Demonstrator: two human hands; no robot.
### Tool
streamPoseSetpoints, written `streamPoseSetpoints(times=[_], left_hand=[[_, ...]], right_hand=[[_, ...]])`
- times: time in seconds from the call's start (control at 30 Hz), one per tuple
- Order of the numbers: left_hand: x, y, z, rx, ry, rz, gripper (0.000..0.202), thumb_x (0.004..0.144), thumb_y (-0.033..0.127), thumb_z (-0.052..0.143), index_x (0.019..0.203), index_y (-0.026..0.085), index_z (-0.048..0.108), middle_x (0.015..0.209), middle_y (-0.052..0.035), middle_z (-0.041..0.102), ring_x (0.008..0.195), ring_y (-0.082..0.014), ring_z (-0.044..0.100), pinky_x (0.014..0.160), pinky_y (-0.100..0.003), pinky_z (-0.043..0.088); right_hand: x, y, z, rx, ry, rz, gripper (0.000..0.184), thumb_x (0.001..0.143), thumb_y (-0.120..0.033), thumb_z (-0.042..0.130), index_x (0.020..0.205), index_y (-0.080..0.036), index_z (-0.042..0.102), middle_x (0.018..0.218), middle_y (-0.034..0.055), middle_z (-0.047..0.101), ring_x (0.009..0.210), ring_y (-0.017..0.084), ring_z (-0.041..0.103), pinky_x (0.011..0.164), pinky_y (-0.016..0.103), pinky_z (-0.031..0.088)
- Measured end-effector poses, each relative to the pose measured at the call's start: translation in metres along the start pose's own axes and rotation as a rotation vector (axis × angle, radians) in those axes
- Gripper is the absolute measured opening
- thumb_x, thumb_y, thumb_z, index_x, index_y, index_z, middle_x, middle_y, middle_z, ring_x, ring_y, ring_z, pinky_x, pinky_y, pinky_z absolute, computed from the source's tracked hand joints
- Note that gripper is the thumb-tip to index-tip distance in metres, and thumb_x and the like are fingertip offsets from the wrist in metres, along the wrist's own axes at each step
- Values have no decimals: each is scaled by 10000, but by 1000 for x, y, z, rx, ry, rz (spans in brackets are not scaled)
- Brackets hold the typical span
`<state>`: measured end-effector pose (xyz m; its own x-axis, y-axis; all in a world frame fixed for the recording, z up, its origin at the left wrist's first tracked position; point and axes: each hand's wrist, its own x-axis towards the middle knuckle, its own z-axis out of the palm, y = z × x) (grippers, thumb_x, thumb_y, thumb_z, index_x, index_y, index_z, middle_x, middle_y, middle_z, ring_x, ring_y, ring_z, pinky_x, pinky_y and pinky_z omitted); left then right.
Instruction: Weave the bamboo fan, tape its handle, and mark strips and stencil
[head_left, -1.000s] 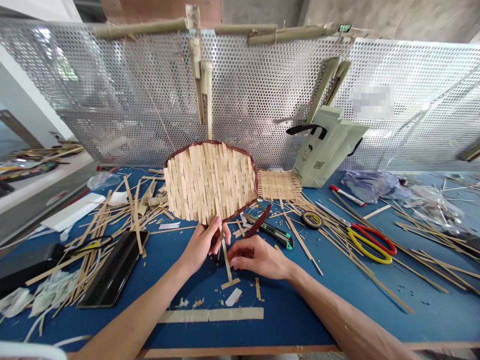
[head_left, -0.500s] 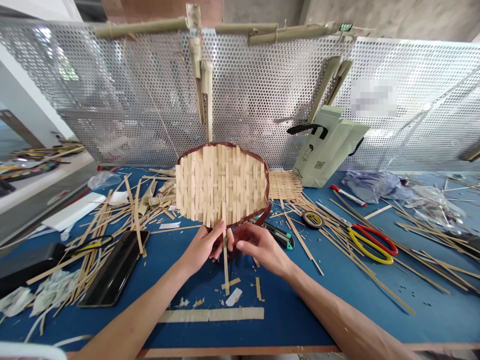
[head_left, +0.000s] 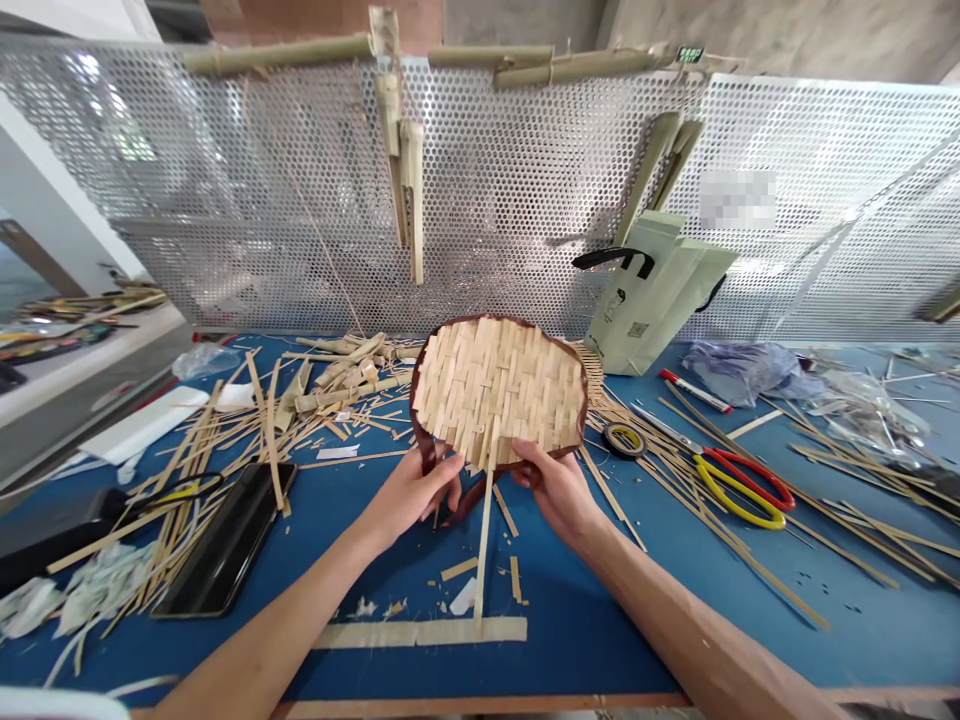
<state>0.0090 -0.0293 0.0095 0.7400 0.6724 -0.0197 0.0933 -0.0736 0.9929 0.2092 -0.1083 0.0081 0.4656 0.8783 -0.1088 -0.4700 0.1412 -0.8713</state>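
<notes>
A woven bamboo fan (head_left: 499,385) with a dark brown edging strip stands tilted up between my hands, above the blue table. My left hand (head_left: 416,490) is closed on its lower left edge, the thumb in front. At the lower right edge my right hand (head_left: 555,485) grips it, thumb on the weave and fingers hidden behind. A thin bamboo handle strip (head_left: 485,555) runs down from the middle of the weave. A loose end of brown edging (head_left: 466,503) hangs below, near my left fingers.
Scissors (head_left: 742,485) with red and yellow handles, a roll of black tape (head_left: 624,440) and bamboo strips lie right. A black phone (head_left: 225,545) lies left among more strips. Behind stand a pale green paper bag (head_left: 641,300) and a perforated metal screen (head_left: 495,200).
The fan has moved right and slightly down, and turned. My right hand has shifted from beside the handle strip onto the fan's lower right edge. The brown edging now shows at the left.
</notes>
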Motion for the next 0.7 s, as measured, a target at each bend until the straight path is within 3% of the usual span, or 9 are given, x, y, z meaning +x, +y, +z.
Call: streamPoseSetpoints(times=[0.1, 0.17, 0.27, 0.33, 0.5, 0.7], left_hand=[[2, 0, -3, -34, 133, 38, 542, 1074, 644, 492, 827, 186, 645, 630, 8, 653, 411, -73, 359, 464, -263, 264], [2, -1, -5, -47, 217, 61, 484, 1084, 625, 479, 1086, 184, 680, 635, 33, 636, 422, -89, 357, 465, -263, 270], [0, -1, -6, -2, 324, 90, 564, 1085, 596, 506, 1491, 207, 547, 676, 52, 641, 456, -117, 377, 476, -266, 298], [-1, -1, -7, 63, 365, 98, 640, 1082, 587, 510, 1597, 207, 490, 689, 47, 643, 487, -130, 380, 491, -272, 303], [-2, -2, -9, 185, 441, 95, 646, 1067, 553, 525, 1567, 146, 578, 669, 27, 629, 527, -143, 377, 508, -284, 286], [-1, -2, -6, 195, 500, 118, 589, 1043, 528, 544, 1453, 130, 690, 897, -78, 817, 497, -141, 479, 482, -291, 362]], right_hand=[[4, -6, -3, 24, 54, -46, 467, 574, -364, 1022, 864, -206, 692, 700, -37, 608, 572, 90, 394, 470, 240, 309], [6, -9, -4, 29, 86, -75, 453, 563, -323, 1013, 832, -212, 666, 682, -50, 589, 567, 85, 383, 468, 236, 310], [7, -12, -4, 18, 133, -109, 444, 552, -274, 997, 795, -215, 630, 690, -57, 590, 574, 82, 390, 474, 230, 320], [7, -13, -4, 11, 153, -126, 437, 558, -268, 989, 804, -216, 631, 686, -61, 586, 579, 83, 397, 475, 225, 323], [10, -13, -5, 24, 190, -169, 459, 558, -253, 984, 854, -222, 634, 707, -65, 615, 582, 81, 408, 469, 210, 328], [11, -12, -5, 28, 193, -190, 473, 572, -242, 979, 897, -235, 635, 666, -90, 564, 553, 74, 373, 458, 207, 322]])
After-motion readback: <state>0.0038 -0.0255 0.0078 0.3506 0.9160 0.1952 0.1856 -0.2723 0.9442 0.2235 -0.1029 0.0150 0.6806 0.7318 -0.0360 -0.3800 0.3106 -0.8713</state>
